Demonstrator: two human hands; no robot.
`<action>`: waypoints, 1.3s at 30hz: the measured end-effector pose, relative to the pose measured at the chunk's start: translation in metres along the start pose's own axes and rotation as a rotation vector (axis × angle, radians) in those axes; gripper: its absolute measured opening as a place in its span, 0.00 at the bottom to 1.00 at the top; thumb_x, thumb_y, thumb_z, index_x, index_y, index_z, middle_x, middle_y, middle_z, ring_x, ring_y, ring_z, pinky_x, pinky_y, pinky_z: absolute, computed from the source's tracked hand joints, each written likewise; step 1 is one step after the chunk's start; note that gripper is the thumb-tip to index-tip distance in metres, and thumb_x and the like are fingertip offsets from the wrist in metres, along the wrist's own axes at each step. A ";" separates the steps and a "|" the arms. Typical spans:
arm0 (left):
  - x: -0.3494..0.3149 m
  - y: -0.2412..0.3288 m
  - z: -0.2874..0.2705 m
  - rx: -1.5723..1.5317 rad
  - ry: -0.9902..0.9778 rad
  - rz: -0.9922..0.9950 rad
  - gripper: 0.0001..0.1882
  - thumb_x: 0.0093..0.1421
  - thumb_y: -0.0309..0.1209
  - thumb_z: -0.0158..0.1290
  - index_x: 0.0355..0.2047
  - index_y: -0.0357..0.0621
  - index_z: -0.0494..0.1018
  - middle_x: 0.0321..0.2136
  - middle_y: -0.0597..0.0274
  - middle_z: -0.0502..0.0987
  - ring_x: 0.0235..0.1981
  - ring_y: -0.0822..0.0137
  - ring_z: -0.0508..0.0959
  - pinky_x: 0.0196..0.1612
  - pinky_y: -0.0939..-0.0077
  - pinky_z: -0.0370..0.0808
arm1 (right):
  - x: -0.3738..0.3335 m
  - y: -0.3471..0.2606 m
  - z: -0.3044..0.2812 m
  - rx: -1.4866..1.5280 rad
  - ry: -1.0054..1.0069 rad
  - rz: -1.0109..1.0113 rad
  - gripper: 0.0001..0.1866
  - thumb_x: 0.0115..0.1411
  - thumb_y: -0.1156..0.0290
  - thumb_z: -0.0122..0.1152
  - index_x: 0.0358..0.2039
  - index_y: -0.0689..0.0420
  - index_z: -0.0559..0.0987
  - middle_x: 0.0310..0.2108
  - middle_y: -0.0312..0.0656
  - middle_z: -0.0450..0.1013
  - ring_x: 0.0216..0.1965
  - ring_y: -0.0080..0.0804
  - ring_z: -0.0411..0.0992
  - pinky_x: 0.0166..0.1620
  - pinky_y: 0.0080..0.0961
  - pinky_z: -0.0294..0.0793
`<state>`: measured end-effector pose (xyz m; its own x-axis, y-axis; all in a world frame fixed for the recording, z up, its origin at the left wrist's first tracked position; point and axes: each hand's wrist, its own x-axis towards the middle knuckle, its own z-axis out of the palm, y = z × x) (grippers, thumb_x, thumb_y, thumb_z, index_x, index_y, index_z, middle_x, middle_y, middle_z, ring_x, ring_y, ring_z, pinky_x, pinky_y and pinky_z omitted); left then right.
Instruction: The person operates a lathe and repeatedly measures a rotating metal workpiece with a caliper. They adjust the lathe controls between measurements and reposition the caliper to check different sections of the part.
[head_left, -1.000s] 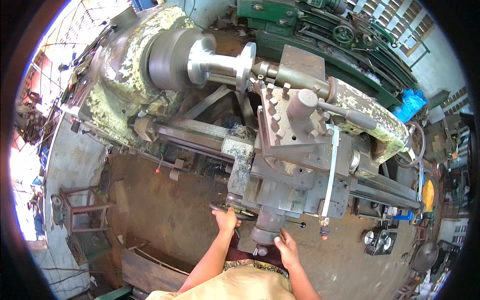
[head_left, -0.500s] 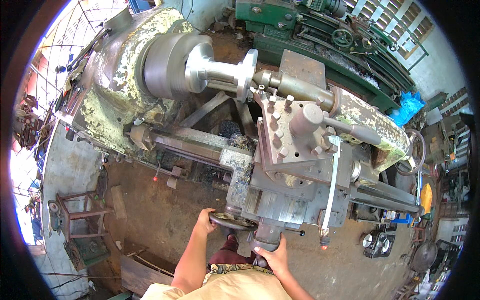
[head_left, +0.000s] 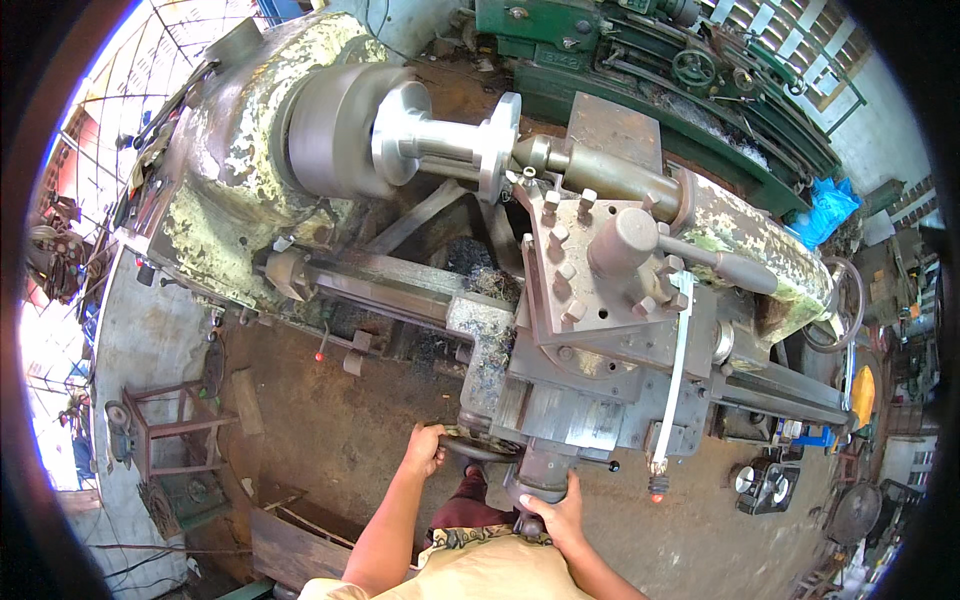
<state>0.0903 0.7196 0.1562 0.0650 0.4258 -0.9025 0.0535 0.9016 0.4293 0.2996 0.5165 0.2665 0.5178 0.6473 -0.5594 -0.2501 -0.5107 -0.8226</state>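
My left hand (head_left: 425, 450) is closed round the left rim of the carriage handwheel (head_left: 482, 447) on a large metal lathe. At the cross-slide dial, my right hand (head_left: 560, 510) grips the cross-slide handle (head_left: 528, 522), its thumb over the top and some fingers hidden. A shiny flanged metal workpiece (head_left: 450, 138) sits between the motion-blurred chuck (head_left: 345, 132) and the tailstock centre (head_left: 535, 153). The square tool post (head_left: 600, 270), with several bolts and a long lever (head_left: 720, 262), stands beside the workpiece's right flange. The cutting tip there is too small to make out.
Metal chips (head_left: 480, 285) lie on the carriage and bed. A pale lever bar (head_left: 672, 385) with a red tip juts toward me at the right. Behind stands a green lathe (head_left: 560, 85). A rusty metal frame stand (head_left: 180, 430) is at the left.
The whole view has shifted slightly, so the lathe sits a little farther right. Both hands keep their holds. The chuck is blurred in both frames.
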 end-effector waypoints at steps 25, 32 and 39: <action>-0.013 -0.002 0.014 0.010 0.146 0.111 0.19 0.57 0.30 0.53 0.45 0.36 0.60 0.20 0.57 0.68 0.11 0.69 0.66 0.11 0.69 0.62 | 0.012 0.032 -0.023 0.416 -0.179 0.091 0.48 0.50 0.69 0.76 0.67 0.64 0.59 0.53 0.47 0.72 0.56 0.39 0.71 0.60 0.36 0.71; -0.053 -0.018 0.054 0.217 0.159 0.136 0.60 0.61 0.31 0.58 0.71 0.36 0.18 0.21 0.57 0.73 0.13 0.68 0.71 0.14 0.73 0.68 | 0.093 0.127 -0.090 0.308 0.466 0.263 0.21 0.71 0.59 0.57 0.55 0.58 0.67 0.38 0.43 0.73 0.26 0.34 0.75 0.26 0.30 0.74; -0.027 -0.012 0.024 0.166 0.046 0.115 0.57 0.60 0.29 0.55 0.70 0.36 0.20 0.19 0.59 0.71 0.13 0.70 0.68 0.13 0.74 0.65 | 0.145 0.182 -0.112 0.220 0.593 0.387 0.16 0.75 0.61 0.48 0.39 0.62 0.70 0.23 0.43 0.71 0.16 0.33 0.70 0.17 0.28 0.67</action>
<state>0.1122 0.6952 0.1765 0.0345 0.5315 -0.8464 0.2117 0.8237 0.5259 0.4212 0.4542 0.0470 0.6988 -0.0019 -0.7153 -0.6301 -0.4751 -0.6143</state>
